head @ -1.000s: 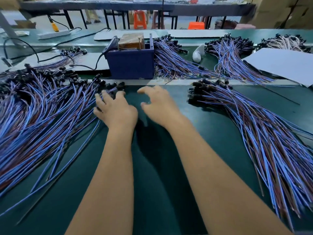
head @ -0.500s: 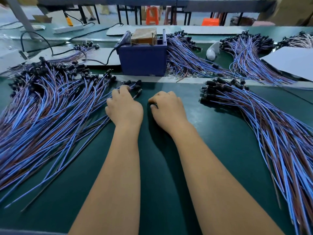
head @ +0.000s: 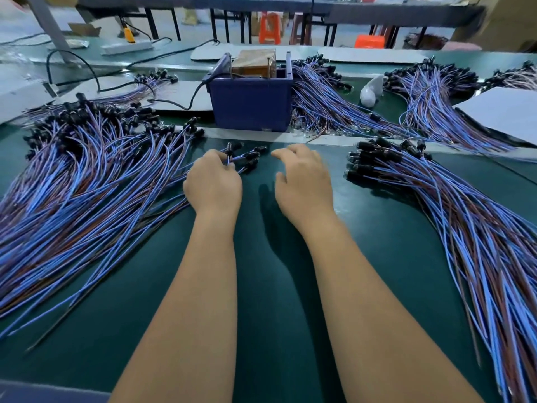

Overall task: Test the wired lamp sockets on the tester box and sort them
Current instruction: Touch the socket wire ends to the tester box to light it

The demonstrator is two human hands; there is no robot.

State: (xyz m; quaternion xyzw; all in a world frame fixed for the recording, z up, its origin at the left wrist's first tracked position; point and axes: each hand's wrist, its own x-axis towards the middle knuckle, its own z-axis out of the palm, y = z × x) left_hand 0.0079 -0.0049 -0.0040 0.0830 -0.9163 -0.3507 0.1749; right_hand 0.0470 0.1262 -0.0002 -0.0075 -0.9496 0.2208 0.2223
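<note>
From the head camera, the person's two bare forearms reach forward over a dark green desk [head: 261, 286]. The left hand [head: 213, 184] sits at the inner edge of a large heap of wired lamp sockets [head: 87, 181], its grip curled round a few blue and brown wires; the black sockets of that small bunch [head: 247, 158] fan out just beyond its fingers, lying on the desk. The right hand [head: 303, 184] hovers just beside it over bare desk, its grip loose and half curled, holding nothing, with the index finger stretched toward the small bunch but apart from it.

The heap on the left spreads from the far left corner toward the near edge, black socket heads gathered at the far end. A second pile of wired sockets [head: 465, 242] lies to the right of the right hand, heads pointing toward the middle of the desk and wires trailing to the near right corner.

Straight ahead of the hands, past a pale strip across the desk, stands the blue tester box [head: 251, 107], with a brown block in its top and a black cable [head: 180, 104] running from its left side. More bundles of wired sockets [head: 334, 106] lie behind and to the right of it, near a white object [head: 370, 90] and a white sheet [head: 505, 112]. Orange stools [head: 270, 27] stand under tables in the background.
</note>
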